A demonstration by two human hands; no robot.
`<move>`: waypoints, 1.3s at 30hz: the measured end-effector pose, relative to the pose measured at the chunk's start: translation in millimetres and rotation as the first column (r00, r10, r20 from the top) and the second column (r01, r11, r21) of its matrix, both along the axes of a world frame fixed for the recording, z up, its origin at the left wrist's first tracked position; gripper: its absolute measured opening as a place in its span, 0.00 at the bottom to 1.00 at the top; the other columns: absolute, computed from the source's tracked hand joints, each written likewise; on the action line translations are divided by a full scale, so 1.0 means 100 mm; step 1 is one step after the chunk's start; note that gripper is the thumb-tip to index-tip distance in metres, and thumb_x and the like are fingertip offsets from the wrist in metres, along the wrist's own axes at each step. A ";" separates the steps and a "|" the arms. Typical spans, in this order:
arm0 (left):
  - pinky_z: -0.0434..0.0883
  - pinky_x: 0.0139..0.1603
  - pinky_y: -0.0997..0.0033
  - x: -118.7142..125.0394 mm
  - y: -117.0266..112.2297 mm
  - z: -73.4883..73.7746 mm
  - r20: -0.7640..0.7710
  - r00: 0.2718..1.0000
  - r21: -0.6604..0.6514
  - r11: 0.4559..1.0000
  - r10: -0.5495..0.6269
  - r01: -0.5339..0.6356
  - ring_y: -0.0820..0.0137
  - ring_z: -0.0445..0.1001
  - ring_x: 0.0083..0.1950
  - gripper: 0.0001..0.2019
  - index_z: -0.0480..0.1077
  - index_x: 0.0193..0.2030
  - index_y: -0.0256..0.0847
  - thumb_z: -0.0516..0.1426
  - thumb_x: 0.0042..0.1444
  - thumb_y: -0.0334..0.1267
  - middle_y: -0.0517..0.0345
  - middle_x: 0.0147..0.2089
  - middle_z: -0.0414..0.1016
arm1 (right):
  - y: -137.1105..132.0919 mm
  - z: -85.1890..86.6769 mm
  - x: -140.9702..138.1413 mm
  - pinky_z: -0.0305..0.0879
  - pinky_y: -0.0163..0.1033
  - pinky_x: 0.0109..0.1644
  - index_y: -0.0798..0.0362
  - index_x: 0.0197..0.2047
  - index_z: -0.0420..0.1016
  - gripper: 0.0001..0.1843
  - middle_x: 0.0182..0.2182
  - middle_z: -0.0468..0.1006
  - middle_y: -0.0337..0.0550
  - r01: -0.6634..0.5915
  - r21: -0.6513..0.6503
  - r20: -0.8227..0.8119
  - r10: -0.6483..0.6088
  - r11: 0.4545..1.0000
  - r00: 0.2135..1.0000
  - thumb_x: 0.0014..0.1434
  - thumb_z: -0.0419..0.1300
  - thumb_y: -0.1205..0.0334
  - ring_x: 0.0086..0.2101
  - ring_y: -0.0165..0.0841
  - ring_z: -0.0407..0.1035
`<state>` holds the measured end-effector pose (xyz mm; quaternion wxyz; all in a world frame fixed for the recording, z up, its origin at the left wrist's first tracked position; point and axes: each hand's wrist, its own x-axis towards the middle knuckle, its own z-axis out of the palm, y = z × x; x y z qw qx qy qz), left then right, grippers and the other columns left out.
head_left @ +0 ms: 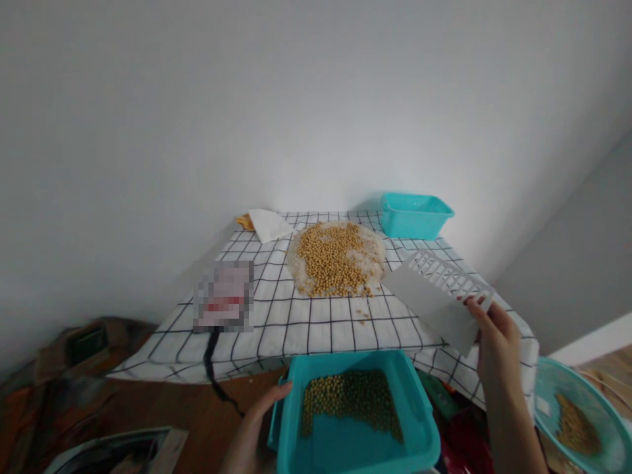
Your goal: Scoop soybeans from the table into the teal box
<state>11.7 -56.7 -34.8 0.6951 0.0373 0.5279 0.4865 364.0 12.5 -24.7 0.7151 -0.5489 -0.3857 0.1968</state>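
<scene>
My left hand [257, 424] grips the left rim of a teal plastic bin [419, 421] held below the table's front edge; soybeans and green beans [353, 401] lie in it. My right hand [496, 342] is closed on a white slotted plastic scoop [437, 296], which it holds tilted over the table's right side. A pile of soybeans mixed with white grains [336, 258] lies in the middle of the table, on the black-and-white checked cloth [291, 316].
A second teal bin [415, 214] stands at the table's far right. A white cloth [269, 224] lies at the far left, a pixelated flat item [223, 295] near the left edge. A round teal sieve with beans [577, 415] sits lower right. Clutter lies on the floor at left.
</scene>
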 end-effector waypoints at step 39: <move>0.79 0.41 0.62 0.00 -0.07 -0.08 -0.015 0.999 -0.042 0.999 -0.029 0.029 0.56 0.83 0.43 0.08 0.79 0.36 0.36 0.63 0.49 0.35 0.53 0.31 0.87 | -0.10 0.10 -0.14 0.60 0.38 0.36 0.51 0.35 0.79 0.14 0.33 0.79 0.42 -0.149 -0.080 -0.092 0.141 0.986 0.986 0.47 0.67 0.52 0.36 0.39 0.69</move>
